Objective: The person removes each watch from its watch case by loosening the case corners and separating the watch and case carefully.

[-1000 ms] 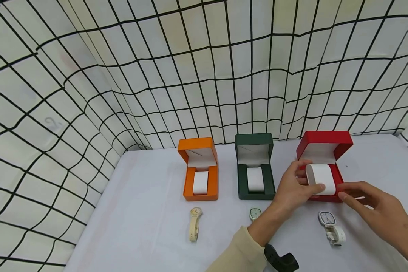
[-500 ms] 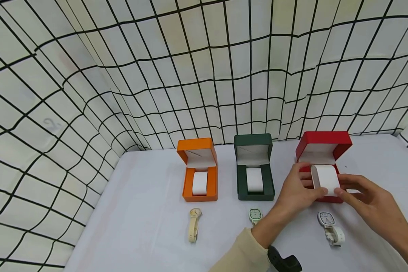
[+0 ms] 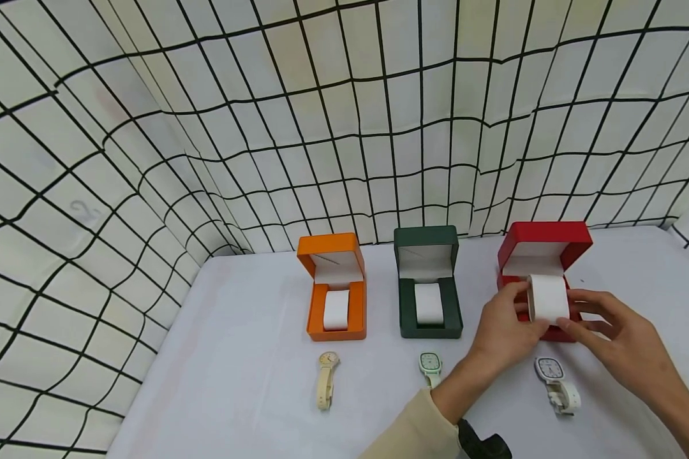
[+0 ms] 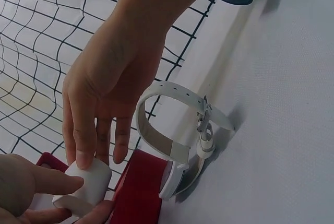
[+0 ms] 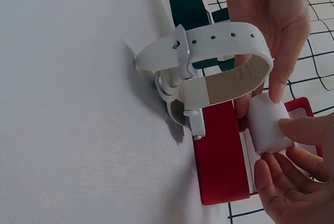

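Both hands hold a white watch cushion over the open red watch box. My left hand grips its left side, thumb in front. The right hand pinches its right side, thumb at the lower front corner. In the left wrist view, the cushion sits between the fingertips of both hands. Just in front of the red box lies a white-strapped watch with a square dial, its strap buckled into a loop in the right wrist view.
An open orange box and an open green box, each with a white cushion inside, stand to the left. A cream watch and a pale green watch, partly behind the left forearm, lie before them. Black netting encloses the table.
The right hand has come in from the box's right side to take the cushion along with the left. The cushion has been raised and turned slightly. Boxes and watches stay put.
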### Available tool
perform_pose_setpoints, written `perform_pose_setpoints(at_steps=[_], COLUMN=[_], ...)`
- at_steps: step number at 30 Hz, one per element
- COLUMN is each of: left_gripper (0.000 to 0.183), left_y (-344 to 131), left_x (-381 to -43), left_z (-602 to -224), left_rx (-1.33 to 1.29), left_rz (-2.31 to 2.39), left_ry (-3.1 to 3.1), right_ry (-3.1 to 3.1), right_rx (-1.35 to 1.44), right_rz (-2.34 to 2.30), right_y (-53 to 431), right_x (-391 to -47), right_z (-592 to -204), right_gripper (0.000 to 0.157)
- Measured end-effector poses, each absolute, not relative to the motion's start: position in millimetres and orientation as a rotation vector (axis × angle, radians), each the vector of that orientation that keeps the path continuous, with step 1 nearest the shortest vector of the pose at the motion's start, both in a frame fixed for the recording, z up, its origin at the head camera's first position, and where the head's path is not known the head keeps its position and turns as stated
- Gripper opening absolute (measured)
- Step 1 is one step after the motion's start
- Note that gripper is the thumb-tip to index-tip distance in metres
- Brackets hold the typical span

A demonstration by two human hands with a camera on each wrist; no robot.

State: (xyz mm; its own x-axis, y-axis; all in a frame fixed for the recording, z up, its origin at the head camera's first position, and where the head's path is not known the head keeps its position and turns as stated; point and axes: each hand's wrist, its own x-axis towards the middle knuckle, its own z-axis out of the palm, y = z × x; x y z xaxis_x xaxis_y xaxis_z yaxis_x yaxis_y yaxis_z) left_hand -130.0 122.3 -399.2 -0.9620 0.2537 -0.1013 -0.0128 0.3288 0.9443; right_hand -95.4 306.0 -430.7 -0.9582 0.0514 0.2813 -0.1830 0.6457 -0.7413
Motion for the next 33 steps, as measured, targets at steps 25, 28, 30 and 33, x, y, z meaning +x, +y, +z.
perform_pose_setpoints(at_steps=[25, 28, 30, 33], left_gripper=[0.062, 0.061, 0.060, 0.058], left_y=[132.7, 133.6, 134.0, 134.8], left_x=[-133.5, -133.1, -132.6, -132.0], left_z=[-408.0, -407.8, -407.7, -407.5], left_rx=[0.452, 0.461, 0.463, 0.459], left_rz=[1.309, 1.243, 1.201, 1.147], left_ry=[2.784, 2.841, 2.873, 2.908], right_ry=[-2.639, -2.663, -2.677, -2.694], right_rx=[0.021, 0.006, -0.006, -0.022], right_rz=[1.149, 1.137, 1.131, 1.125], right_y=[299.8, 299.4, 299.5, 300.0], right_x=[-104.8, -105.4, -105.4, -105.4], right_z=[-434.9, -435.2, -435.6, -436.2], right_gripper=[0.053, 0.053, 0.054, 0.054])
